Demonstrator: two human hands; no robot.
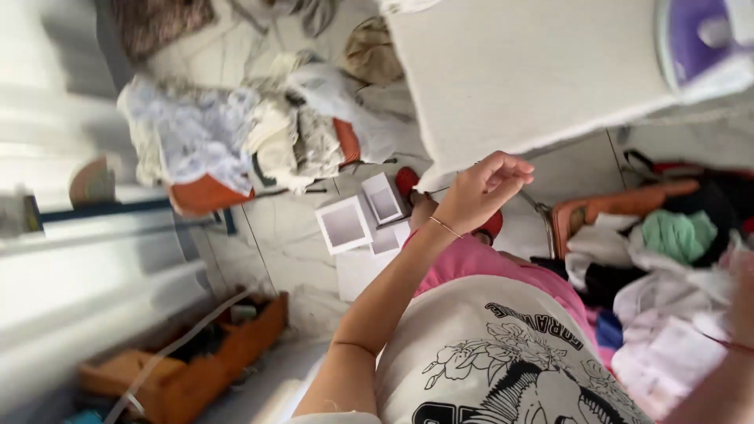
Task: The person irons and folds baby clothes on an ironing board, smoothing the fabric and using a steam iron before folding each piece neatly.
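Note:
My left hand [481, 191] is raised at the near edge of a white padded ironing board [518, 71]. Its fingers are curled by the board's rim, and a thin bracelet circles the wrist. I cannot make out anything in the fingers. Only a blurred part of my right hand [742, 302] shows at the right edge, over a heap of mixed clothes [667, 267]. A purple and white iron [703, 39] stands on the board's far right corner. My pink and white printed shirt fills the bottom of the view.
An orange basket [620, 206] holds the clothes on the right. More laundry [228, 133] is piled on an orange seat at the upper left. Two white open boxes [344, 224] lie on the marble floor, and an orange crate [200, 365] sits lower left.

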